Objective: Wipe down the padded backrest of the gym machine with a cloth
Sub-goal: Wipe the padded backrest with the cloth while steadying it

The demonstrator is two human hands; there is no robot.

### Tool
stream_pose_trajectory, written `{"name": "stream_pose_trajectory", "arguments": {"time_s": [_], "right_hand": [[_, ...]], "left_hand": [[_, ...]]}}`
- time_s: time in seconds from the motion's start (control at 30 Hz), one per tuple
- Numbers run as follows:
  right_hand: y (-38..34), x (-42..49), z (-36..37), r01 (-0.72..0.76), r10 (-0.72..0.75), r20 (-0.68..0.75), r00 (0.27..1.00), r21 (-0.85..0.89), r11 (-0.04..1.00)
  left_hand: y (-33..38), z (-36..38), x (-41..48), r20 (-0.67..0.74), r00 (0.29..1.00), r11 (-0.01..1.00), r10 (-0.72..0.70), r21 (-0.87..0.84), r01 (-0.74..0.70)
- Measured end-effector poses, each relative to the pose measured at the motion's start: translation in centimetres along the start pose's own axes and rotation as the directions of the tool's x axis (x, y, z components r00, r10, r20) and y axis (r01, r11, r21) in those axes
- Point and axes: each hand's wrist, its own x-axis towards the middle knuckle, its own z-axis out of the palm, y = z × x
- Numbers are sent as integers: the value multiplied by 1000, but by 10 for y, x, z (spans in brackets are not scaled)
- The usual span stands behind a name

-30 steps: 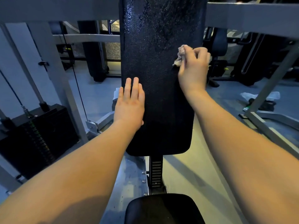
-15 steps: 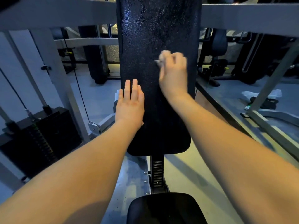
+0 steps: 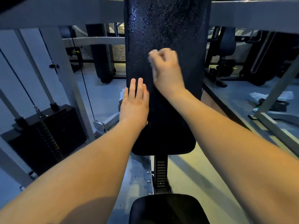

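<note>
The black padded backrest [image 3: 165, 118] stands upright in front of me, its upper part speckled with shiny wet spots. My right hand [image 3: 166, 70] is fisted against the pad's middle, blurred by motion; a pale edge of the cloth [image 3: 152, 53] shows at the knuckles, the rest is hidden in the fist. My left hand [image 3: 135, 104] lies flat with straight fingers on the pad's left edge, lower than the right hand.
A black seat pad [image 3: 168, 209] sits below the backrest on a notched post [image 3: 161, 172]. A weight stack [image 3: 47, 136] with cable stands at the left. Grey frame beams [image 3: 61, 15] cross above and slant at the right [image 3: 273, 97]. White cloth and dark items lie on the floor [image 3: 273, 97].
My right hand with the cloth has swept leftward from the pad's right edge to its middle. My left hand has stayed flat in the same place.
</note>
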Motion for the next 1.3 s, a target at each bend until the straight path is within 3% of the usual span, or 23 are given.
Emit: {"name": "stream_pose_trajectory", "arguments": {"time_s": [0.1,0.2,0.33,0.43,0.53,0.6,0.8,1.0,1.3], "right_hand": [[-17,19,9,165,-168,62,984,43,985],[-4,25,0,158,-156,61,986,-26,987],[48,6,-29,-97,100,25,995,-98,990],[41,7,-25,-261,257,-52,965,-75,963],[-4,18,-4,-9,6,43,999,62,998],[-19,20,3,116,-124,125,984,66,991],[50,4,-28,-41,52,64,997,-164,986],[77,-21,-39,-315,304,-83,949,-188,930],[61,-80,-43,-205,210,52,976,-91,975]], "left_hand": [[2,-4,1,32,999,999,-12,44,10],[2,-2,1,17,1000,999,-13,41,13],[1,0,-1,-7,1000,1000,-3,-6,3],[0,0,-1,-13,1000,1000,1,-16,-1],[0,-1,-1,1,1000,1000,-2,5,2],[-1,0,0,8,1000,999,4,40,-5],[-5,5,0,-27,999,1000,26,2,-26],[-3,2,-2,-23,999,1000,30,1,-30],[1,-14,-7,16,1000,1000,26,15,-26]]}}
